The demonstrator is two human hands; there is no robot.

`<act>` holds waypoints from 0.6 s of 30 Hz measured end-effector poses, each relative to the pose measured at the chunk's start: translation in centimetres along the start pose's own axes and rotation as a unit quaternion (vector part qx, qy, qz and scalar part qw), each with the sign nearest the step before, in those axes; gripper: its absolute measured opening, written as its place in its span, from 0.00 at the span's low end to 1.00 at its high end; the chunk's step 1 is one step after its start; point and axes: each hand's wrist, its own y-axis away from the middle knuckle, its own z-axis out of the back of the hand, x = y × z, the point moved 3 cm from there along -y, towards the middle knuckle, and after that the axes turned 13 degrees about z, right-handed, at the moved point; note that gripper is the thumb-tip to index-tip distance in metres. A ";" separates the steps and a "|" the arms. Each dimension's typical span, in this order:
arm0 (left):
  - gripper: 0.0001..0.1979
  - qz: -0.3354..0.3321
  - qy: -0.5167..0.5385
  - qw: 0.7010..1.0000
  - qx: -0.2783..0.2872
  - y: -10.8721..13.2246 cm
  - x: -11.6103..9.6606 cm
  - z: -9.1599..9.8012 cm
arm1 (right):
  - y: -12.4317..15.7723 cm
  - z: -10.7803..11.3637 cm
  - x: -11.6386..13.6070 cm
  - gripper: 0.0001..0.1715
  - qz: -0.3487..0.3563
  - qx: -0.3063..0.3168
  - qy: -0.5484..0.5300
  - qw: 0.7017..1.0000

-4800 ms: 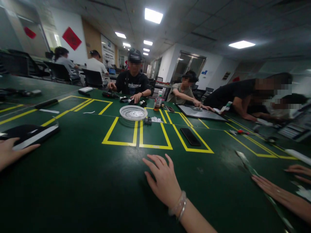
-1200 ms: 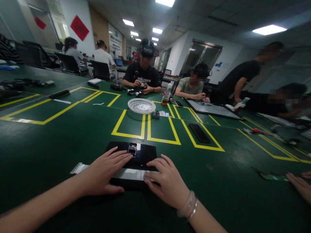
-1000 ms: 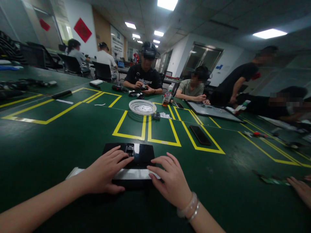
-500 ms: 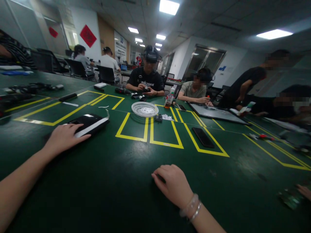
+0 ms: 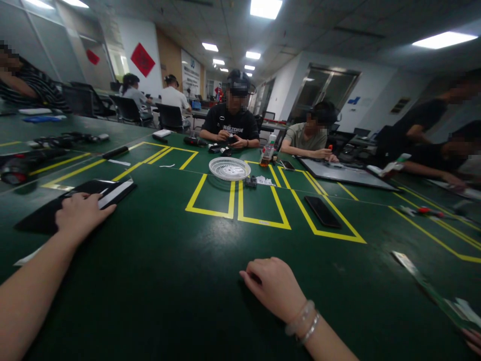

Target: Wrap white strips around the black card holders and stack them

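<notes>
My left hand (image 5: pixel 80 214) lies palm down with spread fingers on a flat black thing (image 5: pixel 39 213) that has a white strip (image 5: pixel 117 194) along its right side. What kind of thing it is, I cannot tell. A bit of white material (image 5: pixel 28 257) shows beside my left forearm. On the green tabletop (image 5: pixel 180 281), my right hand (image 5: pixel 276 287) rests loosely curled, with nothing visible in its fingers. Two bracelets (image 5: pixel 306 323) circle that wrist. Beyond this hand, a dark phone-like slab (image 5: pixel 322 211) lies within yellow tape.
A white basket (image 5: pixel 230 177) stands mid-table beside a small dark part (image 5: pixel 251 182). A bottle (image 5: pixel 267 153) is behind it. At lower right, another person's hand (image 5: pixel 474 338) is by a long green strip (image 5: pixel 421 278). People sit across the table. Dark tools (image 5: pixel 35 163) lie left.
My left hand and the black thing under it have moved left. The view has shifted slightly. At lower right, a long green strip now shows near another person's hand. My right hand keeps its curl.
</notes>
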 end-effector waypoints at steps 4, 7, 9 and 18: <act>0.42 -0.008 0.017 0.999 0.028 0.5 -0.9 0.4 | 0.0 0.1 0.2 0.14 0.000 -0.005 -0.013 1.000; 0.38 -0.088 0.050 0.994 0.051 1.4 -3.0 0.5 | 0.0 0.2 0.2 0.14 0.001 -0.007 -0.020 1.000; 0.35 -0.163 0.078 0.981 0.072 2.9 -5.2 0.2 | 0.0 0.3 0.2 0.12 0.007 -0.025 -0.023 0.999; 0.25 -0.505 0.185 0.823 0.183 15.9 -14.1 -1.2 | 0.2 1.1 0.3 0.12 0.042 -0.126 -0.089 0.987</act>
